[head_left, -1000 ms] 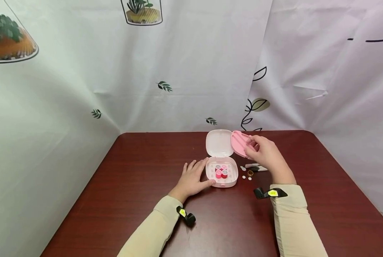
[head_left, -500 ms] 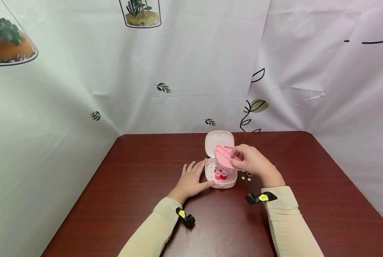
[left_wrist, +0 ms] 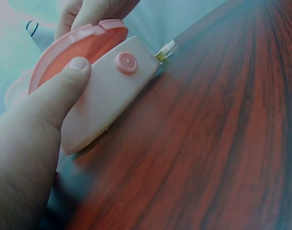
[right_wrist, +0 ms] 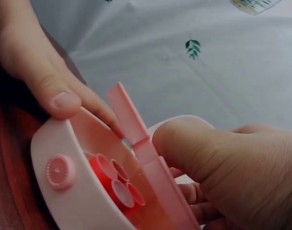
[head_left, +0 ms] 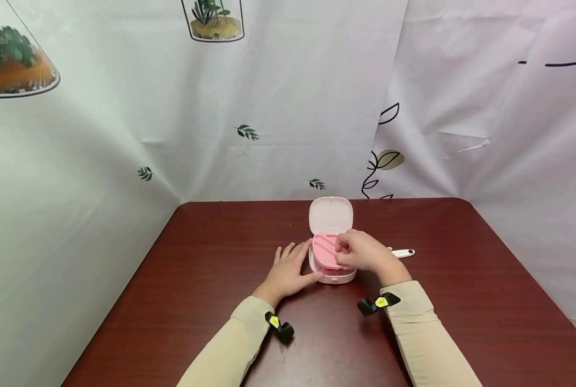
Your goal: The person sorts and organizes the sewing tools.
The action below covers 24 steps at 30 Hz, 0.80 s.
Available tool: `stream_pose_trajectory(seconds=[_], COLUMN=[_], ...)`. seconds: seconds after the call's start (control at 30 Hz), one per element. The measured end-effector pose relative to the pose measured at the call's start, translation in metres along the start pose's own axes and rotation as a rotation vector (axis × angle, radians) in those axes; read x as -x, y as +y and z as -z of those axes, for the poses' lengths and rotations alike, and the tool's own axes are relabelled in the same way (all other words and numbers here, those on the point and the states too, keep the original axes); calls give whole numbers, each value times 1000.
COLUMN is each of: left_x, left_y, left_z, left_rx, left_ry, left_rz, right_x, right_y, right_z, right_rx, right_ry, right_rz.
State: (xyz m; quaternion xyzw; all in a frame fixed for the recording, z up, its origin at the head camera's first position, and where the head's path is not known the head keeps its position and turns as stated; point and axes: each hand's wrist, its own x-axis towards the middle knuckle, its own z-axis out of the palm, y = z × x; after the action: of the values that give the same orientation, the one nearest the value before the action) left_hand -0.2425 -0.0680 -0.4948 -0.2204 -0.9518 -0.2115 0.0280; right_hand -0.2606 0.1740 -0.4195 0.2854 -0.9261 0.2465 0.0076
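Note:
A pale pink sewing box (head_left: 335, 279) stands on the table, its white lid (head_left: 331, 215) raised behind. My left hand (head_left: 289, 271) holds the box's left side, thumb at the front rim and index finger toward the back. My right hand (head_left: 365, 255) pinches a pink divider tray (head_left: 324, 250) by its right part. The tray is tilted over the box, as the right wrist view shows. Beneath it sit several red and pink thread spools (right_wrist: 119, 184), hidden in the head view. A round pink button catch (left_wrist: 127, 63) is on the box's front.
A white handle (head_left: 404, 253) with a hole at its end lies right of the box, partly behind the right hand. A gold ring-like thimble (left_wrist: 160, 56) is beside the box. The dark red table (head_left: 230, 242) meets a white patterned cloth (head_left: 278, 97) behind.
My right hand has brought the pink tray leftward and down from beside the lid to over the box, covering the spools in the head view. The left hand has stayed in place.

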Motion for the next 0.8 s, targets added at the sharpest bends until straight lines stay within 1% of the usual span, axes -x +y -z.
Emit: stream_pose_trajectory(seconds=[0.13, 0.37, 0.6, 0.8], left_x=[0, 0, 0, 1], left_y=[1, 1, 1, 2], left_z=[1, 1, 1, 2], left_rx=[-1, -2, -11, -10], left_ry=[0, 0, 2, -8], left_rz=[0, -2, -8, -12], right_x=[0, -1, -1, -1], right_y=[-1, -7, -8, -8], right_z=[-3, -5, -9, -10], right_rx=[22, 58, 61, 78], right_ry=[3, -29, -16, -22], right_rz=[-3, 10, 21, 2])
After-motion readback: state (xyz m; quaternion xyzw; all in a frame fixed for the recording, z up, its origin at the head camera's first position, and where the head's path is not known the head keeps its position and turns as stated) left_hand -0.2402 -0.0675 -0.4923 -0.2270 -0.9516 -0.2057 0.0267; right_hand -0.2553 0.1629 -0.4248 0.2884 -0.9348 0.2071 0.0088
